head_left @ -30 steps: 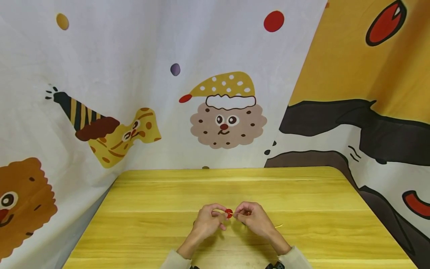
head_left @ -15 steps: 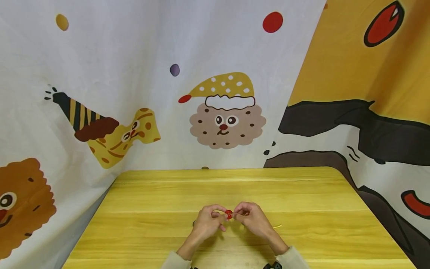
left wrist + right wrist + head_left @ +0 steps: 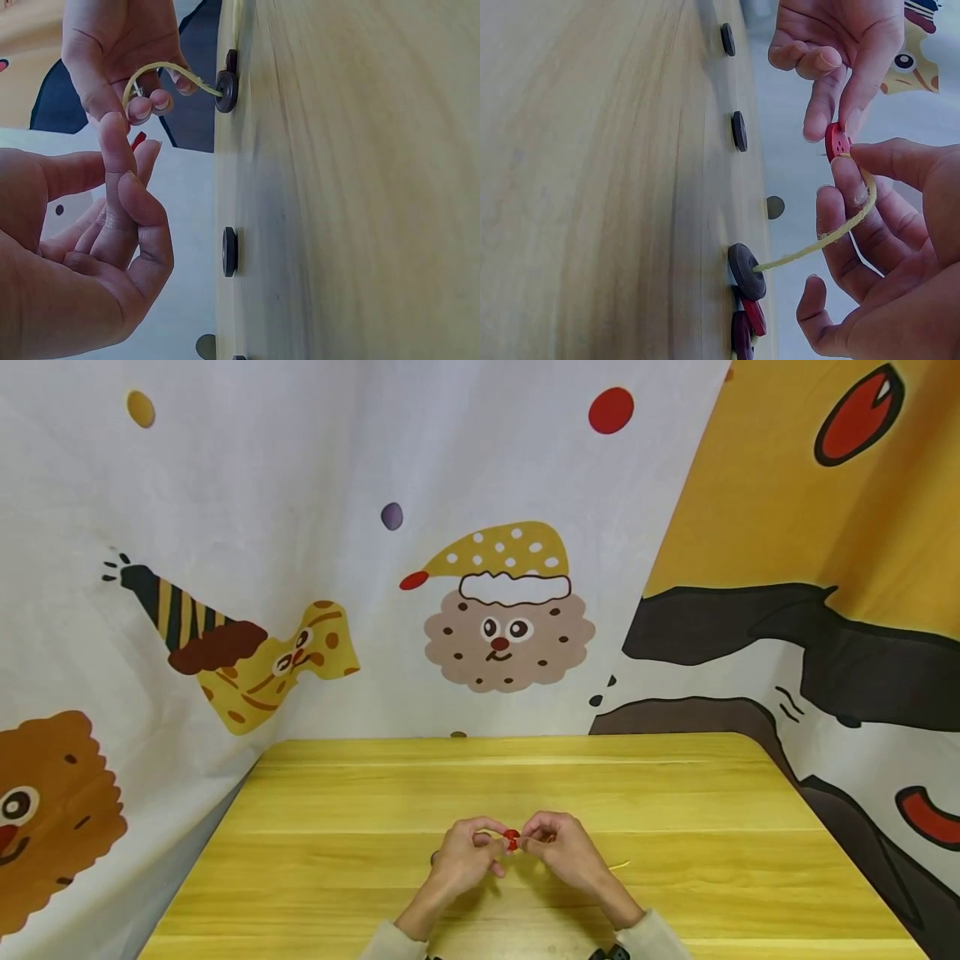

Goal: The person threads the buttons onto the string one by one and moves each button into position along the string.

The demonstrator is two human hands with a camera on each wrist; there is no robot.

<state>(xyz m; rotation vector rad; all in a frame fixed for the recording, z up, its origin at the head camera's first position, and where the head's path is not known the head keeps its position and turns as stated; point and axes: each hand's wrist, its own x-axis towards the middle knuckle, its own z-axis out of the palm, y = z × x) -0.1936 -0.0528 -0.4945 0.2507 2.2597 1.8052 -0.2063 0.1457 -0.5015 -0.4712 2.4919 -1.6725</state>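
Sleeves, one pair: left sleeve (image 3: 393,941) and right sleeve (image 3: 654,938), pale cream, plain, matt; straight-edged ends, loose about the forearms; lower parts cut off by the frame.

Wrist fittings, two, black. Left fitting (image 3: 433,957): a small dark sliver at the inner edge of the sleeve, detail too small to tell. Right fitting (image 3: 618,952): larger in view, rounded outline, paler glints on its face, likewise at the inner edge of the sleeve.

Hands, two: left hand (image 3: 465,856) and right hand (image 3: 564,850), bare, as are the wrists and the lower forearms; slim, tapering fingers; nails short, with rounded ends.
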